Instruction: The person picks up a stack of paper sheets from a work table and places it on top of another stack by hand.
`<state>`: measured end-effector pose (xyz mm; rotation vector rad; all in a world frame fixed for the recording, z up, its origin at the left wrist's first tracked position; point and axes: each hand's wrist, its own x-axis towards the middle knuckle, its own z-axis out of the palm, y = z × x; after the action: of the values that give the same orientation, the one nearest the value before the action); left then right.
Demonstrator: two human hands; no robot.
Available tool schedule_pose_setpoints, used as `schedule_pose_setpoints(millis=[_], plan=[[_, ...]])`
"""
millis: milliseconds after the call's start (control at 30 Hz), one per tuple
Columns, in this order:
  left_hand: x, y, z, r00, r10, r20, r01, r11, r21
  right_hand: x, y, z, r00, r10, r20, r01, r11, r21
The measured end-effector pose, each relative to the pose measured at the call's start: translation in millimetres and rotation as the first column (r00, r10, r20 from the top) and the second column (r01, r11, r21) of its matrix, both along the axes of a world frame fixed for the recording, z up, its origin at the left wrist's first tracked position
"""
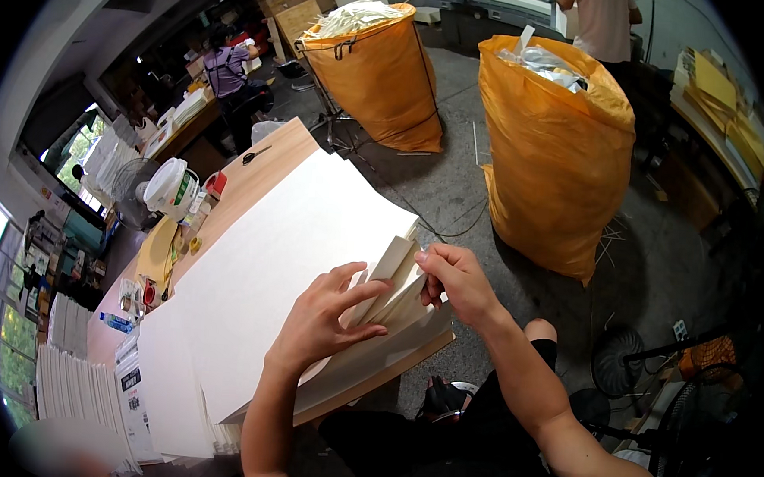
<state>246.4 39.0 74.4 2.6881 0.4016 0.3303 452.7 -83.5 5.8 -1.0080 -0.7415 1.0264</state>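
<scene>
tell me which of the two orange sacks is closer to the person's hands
The orange sack on the right, with crumpled clear plastic at its top, stands closer to the right hand. The far orange sack, filled with pale strips, stands further back, beyond the table's end.

On a wooden table (269, 159), the left hand (322, 317) rests fingers spread on a stack of large white sheets (286, 259) while the right hand (457, 281) pinches their lifted corner, two orange sacks (559, 153) standing on the floor beyond.
</scene>
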Motion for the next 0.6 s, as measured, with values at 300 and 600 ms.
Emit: schedule_pose_setpoints(millis=[300,600], plan=[[-2.2,-3.3,-11.3,0.998,0.02,0.057,-0.023,0.999,0.046,-9.2,0.9,4.5,0.979,-0.139,0.151,0.144,0.989,-0.027],[-1.5,-9.2,-6.5,0.999,0.016,0.042,-0.02,0.995,0.097,-3.5,3.0,-1.5,0.993,-0.022,-0.114,0.025,0.999,0.027]])
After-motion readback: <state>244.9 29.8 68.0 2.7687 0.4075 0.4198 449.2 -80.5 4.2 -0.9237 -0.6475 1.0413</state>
